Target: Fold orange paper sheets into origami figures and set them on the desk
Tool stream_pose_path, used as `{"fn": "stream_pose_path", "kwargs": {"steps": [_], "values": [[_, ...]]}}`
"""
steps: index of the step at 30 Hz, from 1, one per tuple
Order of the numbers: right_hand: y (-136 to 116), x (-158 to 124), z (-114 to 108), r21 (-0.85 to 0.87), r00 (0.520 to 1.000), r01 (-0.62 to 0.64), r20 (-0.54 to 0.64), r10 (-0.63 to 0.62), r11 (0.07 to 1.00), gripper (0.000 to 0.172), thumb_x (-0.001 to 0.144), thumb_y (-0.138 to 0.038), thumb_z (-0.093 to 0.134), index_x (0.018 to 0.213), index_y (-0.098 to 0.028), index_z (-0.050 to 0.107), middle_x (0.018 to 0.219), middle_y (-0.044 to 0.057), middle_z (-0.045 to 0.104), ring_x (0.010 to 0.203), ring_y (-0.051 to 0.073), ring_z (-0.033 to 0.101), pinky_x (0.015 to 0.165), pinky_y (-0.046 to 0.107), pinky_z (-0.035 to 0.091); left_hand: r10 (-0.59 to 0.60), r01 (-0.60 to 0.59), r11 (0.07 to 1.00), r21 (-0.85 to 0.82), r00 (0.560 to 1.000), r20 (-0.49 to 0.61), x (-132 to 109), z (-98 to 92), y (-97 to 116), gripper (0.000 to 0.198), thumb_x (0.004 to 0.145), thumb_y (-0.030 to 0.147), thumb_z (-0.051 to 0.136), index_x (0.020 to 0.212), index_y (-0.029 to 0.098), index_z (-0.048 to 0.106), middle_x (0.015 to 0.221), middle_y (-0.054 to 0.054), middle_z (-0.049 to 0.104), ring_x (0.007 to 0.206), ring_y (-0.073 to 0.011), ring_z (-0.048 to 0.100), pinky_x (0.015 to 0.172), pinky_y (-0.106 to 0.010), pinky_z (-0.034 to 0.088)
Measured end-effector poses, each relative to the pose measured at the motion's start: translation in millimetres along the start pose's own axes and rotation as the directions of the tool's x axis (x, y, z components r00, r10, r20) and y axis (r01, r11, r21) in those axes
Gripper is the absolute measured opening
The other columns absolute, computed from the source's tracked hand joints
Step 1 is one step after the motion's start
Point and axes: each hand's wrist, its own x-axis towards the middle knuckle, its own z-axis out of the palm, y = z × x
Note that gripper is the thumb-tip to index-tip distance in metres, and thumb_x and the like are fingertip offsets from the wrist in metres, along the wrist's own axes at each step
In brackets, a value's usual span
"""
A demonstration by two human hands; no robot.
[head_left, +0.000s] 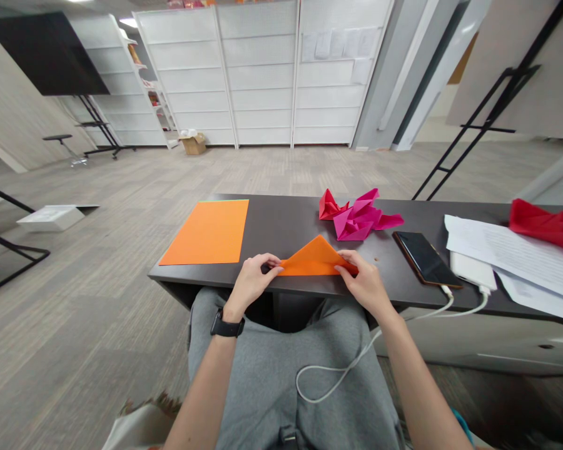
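The orange paper triangle [316, 256] lies at the near edge of the dark grey desk [281, 219], its left corner pinched in the left hand [257, 280] and its right corner pinched in the right hand [363, 280]. Folding looks early: the triangle is formed, but further creasing seems left, judging by the many-pointed magenta folded-paper piece [360, 217] beyond. The orange paper sheet [206, 232] at left is unfolded

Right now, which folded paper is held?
The orange one, pinched at its ends by left hand and right hand; red one and magenta one lie untouched beyond.
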Motion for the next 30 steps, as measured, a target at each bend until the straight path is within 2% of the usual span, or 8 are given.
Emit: {"fn": "stream_pose_path", "kwargs": {"steps": [5,11,16,19,23,27,30], "values": [[-1,0,0,0.006,1.000,-0.011,0.015,0.011,1.000,0.028,0.086,-0.024,0.057,0.114,-0.026,0.063,0.112,0.006,0.073,0.104,0.025,0.070,0.096,0.044,0.055,-0.033,0.033,0.999,-0.004,0.999,-0.003,4,2.3,2,0.007,0.086,0.026,0.064,0.089,0.021,0.069,0.089,-0.002,0.074,0.085,-0.0182,0.069,0.084,-0.030,0.052],[-8,4,-3,0.043,0.997,-0.064,0.034,0.062,0.997,0.036,0.085,-0.025,0.060,0.121,-0.026,0.061,0.118,0.006,0.072,0.109,0.025,0.069,0.101,0.044,0.052,-0.076,0.077,0.994,-0.082,0.997,0.008,9,2.0,0,0.011,0.081,0.021,0.068,0.092,0.020,0.067,0.084,-0.001,0.073,0.082,-0.0169,0.069,0.080,-0.028,0.053],[-1,5,-10,0.105,0.990,-0.141,0.022,0.140,0.984,0.039,0.081,-0.033,0.067,0.118,-0.023,0.061,0.098,0.007,0.074,0.097,0.026,0.071,0.092,0.046,0.056,-0.076,0.075,0.997,-0.032,0.997,-0.021,11,2.5,-3,0.006,0.083,0.021,0.065,0.087,0.020,0.069,0.085,-0.003,0.073,0.080,-0.0180,0.067,0.080,-0.030,0.052],[6,3,-18,0.146,0.989,-0.148,0.007,0.148,0.978,0.035,0.083,-0.034,0.066,0.115,-0.022,0.061,0.095,0.007,0.074,0.089,0.024,0.072,0.087,0.044,0.057,-0.063,0.064,0.998,0.006,0.996,-0.058,10,1.7,-4,0.006,0.083,0.021,0.063,0.087,0.020,0.068,0.085,-0.002,0.072,0.082,-0.0184,0.066,0.081,-0.031,0.052],[7,-3,-24,0.061,0.991,-0.119,-0.049,0.122,0.991,0.027,0.086,-0.038,0.062,0.108,-0.022,0.064,0.096,0.008,0.074,0.085,0.024,0.071,0.083,0.043,0.057,-0.047,0.048,0.999,0.019,0.997,-0.068,11,1.3,-5,0.006,0.084,0.020,0.061,0.087,0.021,0.067,0.086,-0.002,0.071,0.084,-0.0181,0.065,0.082,-0.031,0.051],[-3,-9,-19,-0.136,0.965,-0.082,-0.259,0.044,0.987,0.020,0.088,-0.032,0.059,0.104,-0.021,0.063,0.097,0.009,0.070,0.082,0.023,0.066,0.076,0.040,0.056,-0.056,0.057,0.998,0.030,0.997,-0.053,13,2.6,-5,0.009,0.085,0.019,0.060,0.090,0.021,0.067,0.086,-0.002,0.071,0.082,-0.0182,0.064,0.082,-0.031,0.050],[-9,-13,-12,-0.242,0.973,-0.011,-0.228,-0.046,0.970,0.017,0.092,-0.026,0.053,0.103,-0.022,0.065,0.098,0.008,0.069,0.088,0.024,0.065,0.082,0.040,0.053,-0.058,0.062,0.996,0.059,0.996,-0.060,14,3.5,-4,0.010,0.086,0.021,0.059,0.089,0.021,0.068,0.085,-0.002,0.071,0.082,-0.0188,0.065,0.081,-0.032,0.049]]}}
